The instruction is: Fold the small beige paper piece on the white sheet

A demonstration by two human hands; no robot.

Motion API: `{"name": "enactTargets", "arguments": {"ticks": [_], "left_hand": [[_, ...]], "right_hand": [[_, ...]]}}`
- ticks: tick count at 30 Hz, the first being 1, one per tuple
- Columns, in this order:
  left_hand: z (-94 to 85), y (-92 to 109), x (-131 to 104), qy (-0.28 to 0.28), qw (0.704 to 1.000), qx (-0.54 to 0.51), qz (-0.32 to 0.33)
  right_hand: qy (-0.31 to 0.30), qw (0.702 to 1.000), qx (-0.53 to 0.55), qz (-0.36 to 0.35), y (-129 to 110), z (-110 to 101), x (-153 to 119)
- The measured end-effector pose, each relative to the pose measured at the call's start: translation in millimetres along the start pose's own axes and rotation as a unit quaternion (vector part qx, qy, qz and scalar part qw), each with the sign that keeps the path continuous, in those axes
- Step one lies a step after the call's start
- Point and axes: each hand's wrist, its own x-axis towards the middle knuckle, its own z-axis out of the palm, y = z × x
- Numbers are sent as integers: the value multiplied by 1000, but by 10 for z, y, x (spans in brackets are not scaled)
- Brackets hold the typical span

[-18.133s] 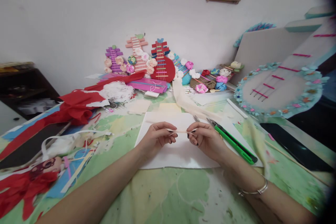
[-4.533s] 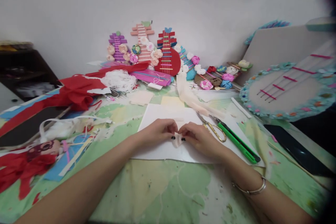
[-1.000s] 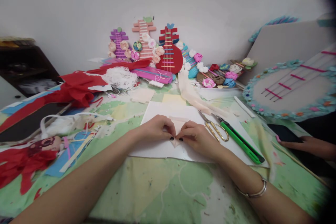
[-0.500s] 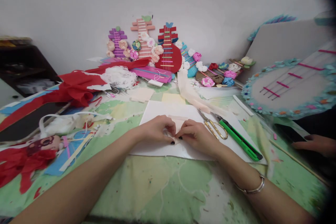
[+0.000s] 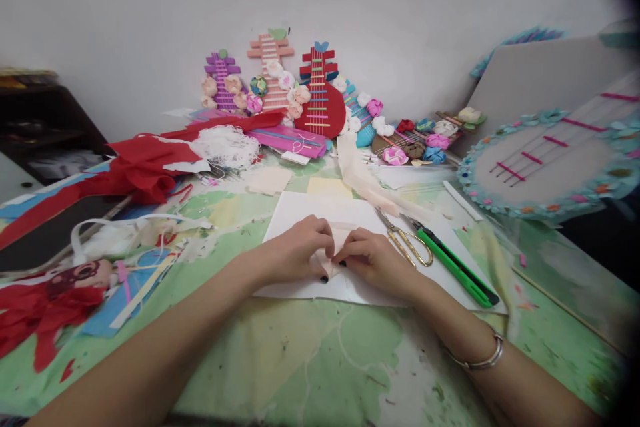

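Observation:
A pale pink piece of crepe paper (image 5: 342, 232) lies on the white sheet (image 5: 293, 210), partly hidden by both hands. My left hand (image 5: 303, 250) curls over its left side, thumb lowered against the paper and a gap showing between thumb and index finger. Close beside it, my right hand (image 5: 373, 257) pinches the paper's near part between thumb and fingertips. Gold-handled scissors (image 5: 407, 243) and a green utility knife (image 5: 457, 267) rest on the white sheet, just right of my right hand.
Paper-flower instrument models, among them a red lute shape (image 5: 320, 107), stand along the wall. A large round instrument model (image 5: 545, 163) leans at right. Red fabric (image 5: 145, 163), white thread (image 5: 227, 145) and a doll (image 5: 83, 280) lie at left. A pale crepe strip (image 5: 355, 170) runs behind the sheet.
My left thumb has moved slightly down and left, away from my right fingertips. The hand holding a phone at right has gone out of view, and the round instrument model has shifted slightly left.

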Motion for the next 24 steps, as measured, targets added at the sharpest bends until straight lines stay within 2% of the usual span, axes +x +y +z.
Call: {"name": "enactTargets", "arguments": {"ticks": [3, 6, 8, 10, 13, 20, 24], "left_hand": [[22, 193, -112, 22, 998, 56, -18], [169, 359, -279, 26, 995, 89, -36], [319, 415, -385, 53, 991, 119, -22], [466, 433, -458, 76, 985, 153, -35], [603, 437, -503, 80, 980, 176, -48], [651, 446, -534, 89, 980, 161, -73], [671, 441, -543, 92, 980, 159, -77]], "right_hand": [[6, 1000, 8, -6, 0, 1, 5], [11, 1000, 17, -10, -11, 2, 11], [9, 1000, 18, -6, -19, 1, 13], [7, 1000, 21, 2, -26, -2, 15], [5, 1000, 27, 14, -31, -6, 21], [24, 996, 42, 80, 8, 20, 26], [21, 995, 59, 83, 36, 36, 16]]}}
